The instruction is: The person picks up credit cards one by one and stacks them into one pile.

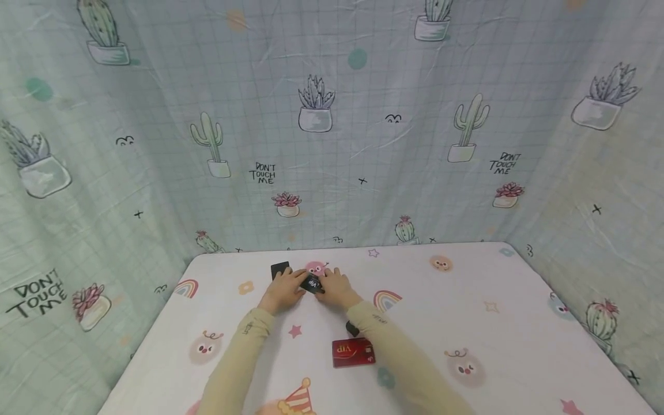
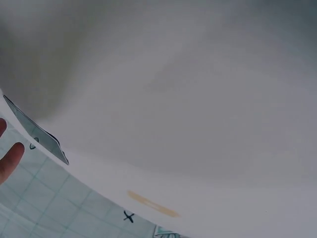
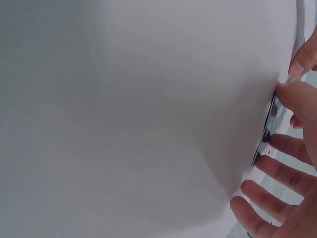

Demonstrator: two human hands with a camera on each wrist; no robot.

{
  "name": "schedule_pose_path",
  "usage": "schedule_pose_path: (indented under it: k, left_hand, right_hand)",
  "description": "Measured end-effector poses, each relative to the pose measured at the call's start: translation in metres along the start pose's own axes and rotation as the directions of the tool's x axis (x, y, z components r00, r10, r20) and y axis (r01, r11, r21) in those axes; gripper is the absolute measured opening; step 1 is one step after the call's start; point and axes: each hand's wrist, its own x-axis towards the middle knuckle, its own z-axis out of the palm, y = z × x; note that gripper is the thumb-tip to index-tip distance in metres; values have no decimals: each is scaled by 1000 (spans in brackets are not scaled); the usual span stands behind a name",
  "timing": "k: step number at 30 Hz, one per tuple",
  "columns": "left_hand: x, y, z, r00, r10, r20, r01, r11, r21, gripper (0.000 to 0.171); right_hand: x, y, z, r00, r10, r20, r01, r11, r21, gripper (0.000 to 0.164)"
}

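Observation:
A black card marked VIP lies between my two hands on the table. The left hand has its thumb and index finger at the card's left end, one on each side. From the right, my right hand holds the same card by its edges, as the right wrist view shows with the thumb and fingers around the dark glossy card. A second black card lies just beyond the left hand's knuckles, partly covered by its fingers. In the left wrist view, fingertips show beside a dark card.
A red VIP card lies nearer to me, beside the right forearm. A small black object shows at the right sleeve. The white patterned table ends at a hanging cloth behind and at both sides.

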Motion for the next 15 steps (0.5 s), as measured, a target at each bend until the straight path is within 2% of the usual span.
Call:
schedule_pose_path:
  k: [7, 15]
  left_hand:
    - [-1, 0, 3, 999, -3, 45, 4, 1000, -27, 48]
    - [-1, 2, 1, 998, 58, 17, -57, 998, -33, 48]
  right_hand:
    - [-1, 6, -8, 994, -53, 98, 47, 997, 60, 48]
    - [-4, 12, -10, 992, -72, 102, 63, 994, 88, 48]
